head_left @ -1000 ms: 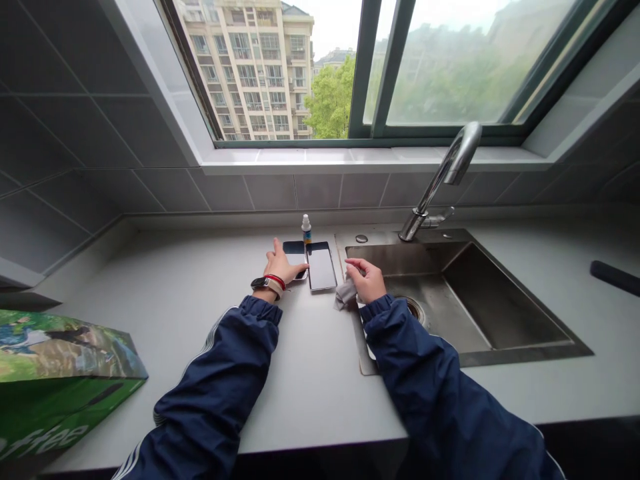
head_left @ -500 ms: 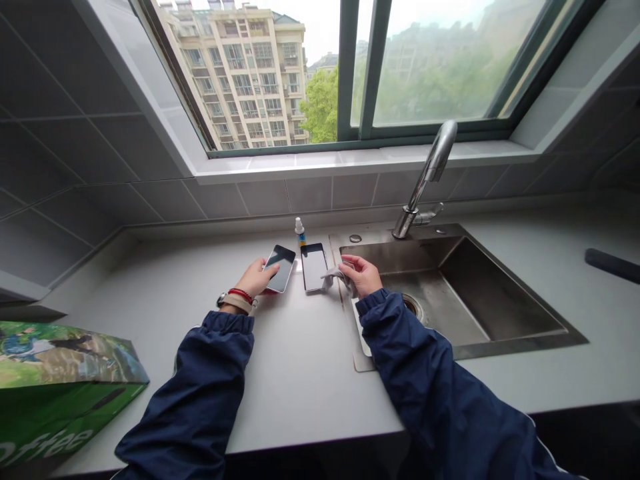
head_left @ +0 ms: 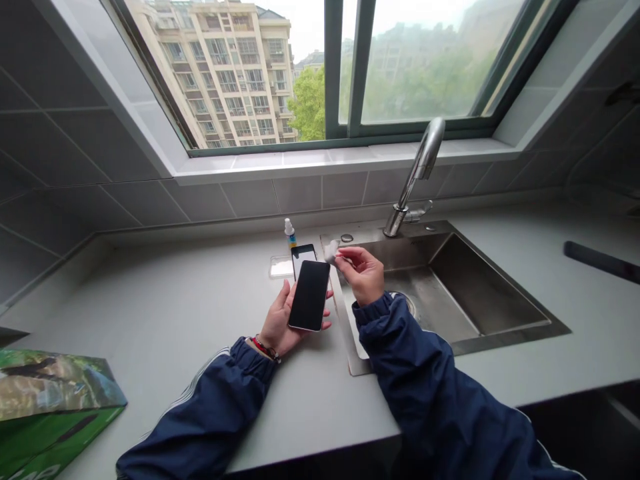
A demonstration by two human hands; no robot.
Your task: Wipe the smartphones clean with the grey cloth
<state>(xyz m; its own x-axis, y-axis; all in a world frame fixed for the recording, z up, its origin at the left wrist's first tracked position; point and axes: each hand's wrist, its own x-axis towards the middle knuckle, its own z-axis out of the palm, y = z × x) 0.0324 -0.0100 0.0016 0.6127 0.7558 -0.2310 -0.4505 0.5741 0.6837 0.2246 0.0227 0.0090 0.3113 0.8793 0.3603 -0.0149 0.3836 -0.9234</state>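
In my left hand (head_left: 281,321) a smartphone (head_left: 309,296) lies face up, its dark screen toward me and my fingers curled under and around its sides. My right hand (head_left: 364,272) pinches a small grey cloth (head_left: 331,251) just beyond the phone's upper right corner, apart from the screen. Partly covered by the held phone, a second black-edged phone or case (head_left: 303,253) rests on the counter. Behind it stands a small white-capped bottle (head_left: 290,233) with a blue and yellow label. A clear flat case (head_left: 281,267) sits to its left.
The steel sink (head_left: 500,300) is right of my right hand, with a chrome faucet (head_left: 425,163) at its back edge. A green printed bag (head_left: 60,407) stands at the left front. A dark handle (head_left: 607,261) lies on the counter (head_left: 175,287) at far right.
My left hand has turned palm up and brought the phone nearer and to the right, over the other one. My right hand has lifted the cloth slightly. The clear case is now uncovered.
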